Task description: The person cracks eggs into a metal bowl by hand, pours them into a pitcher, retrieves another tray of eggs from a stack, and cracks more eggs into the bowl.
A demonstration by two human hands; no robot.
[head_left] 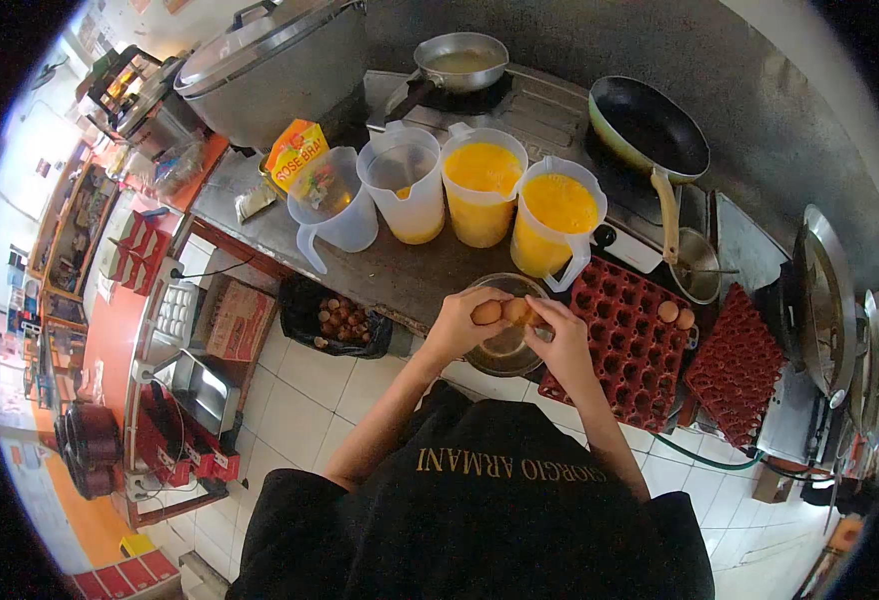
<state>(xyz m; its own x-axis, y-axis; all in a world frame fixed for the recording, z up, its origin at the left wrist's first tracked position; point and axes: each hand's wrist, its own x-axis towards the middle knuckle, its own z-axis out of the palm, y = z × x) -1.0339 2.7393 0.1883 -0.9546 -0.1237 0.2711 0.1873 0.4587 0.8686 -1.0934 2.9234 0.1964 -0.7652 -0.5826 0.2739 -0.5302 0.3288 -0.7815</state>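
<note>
While my hands meet over the glass bowl: left hand curled round a brown egg, thumb and fingers closed in on it.
Right hand: fingertips pinched on a second brown egg, just beside the first; whether either shell is cracked, I cannot tell.
Bowl: beneath my hands, by the near edge of the tabletop, partly hidden by them.
Pitchers: four in a row past the bowl; the rightmost pitcher and its neighbour hold plenty of yellow liquid, the third pitcher a little at the bottom.
Red egg tray: right of the bowl, a few loose eggs near its right side.
Black bag: on the floor to my left, brown shells inside.
</note>
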